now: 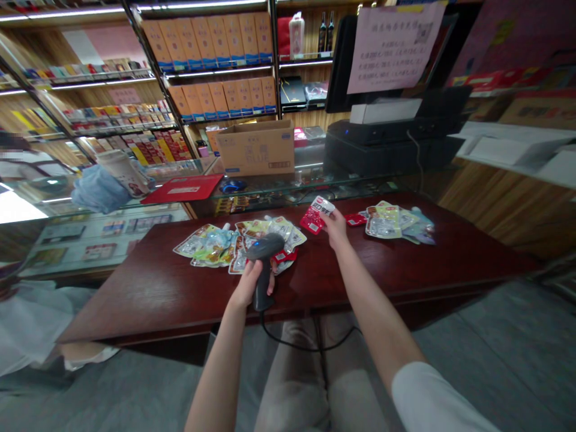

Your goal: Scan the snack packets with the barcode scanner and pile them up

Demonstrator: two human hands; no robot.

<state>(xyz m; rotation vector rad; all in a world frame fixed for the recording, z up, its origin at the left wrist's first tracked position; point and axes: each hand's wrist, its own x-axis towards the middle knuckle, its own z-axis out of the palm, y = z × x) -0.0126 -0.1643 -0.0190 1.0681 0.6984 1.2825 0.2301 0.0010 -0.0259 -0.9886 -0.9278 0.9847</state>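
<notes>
My left hand (251,283) is wrapped round the handle of a dark grey barcode scanner (265,247), whose black cable hangs over the table edge across my lap. Pinched in my right hand (335,225) is a red and white snack packet (315,215), held above the table. Behind and beside the scanner lies a spread of yellow-green and clear snack packets (207,245), partly hidden by it. To the right of my right hand sits a second pile of packets (383,219), with a red packet (356,219) at its left side.
The dark red wooden table (148,288) stands before a glass counter. On the counter are a cardboard box (256,149), a red folder (183,188), a blue cloth (99,188) and a black monitor (340,65) with a paper sign. Stocked shelves line the wall. A person (27,156) is at the left.
</notes>
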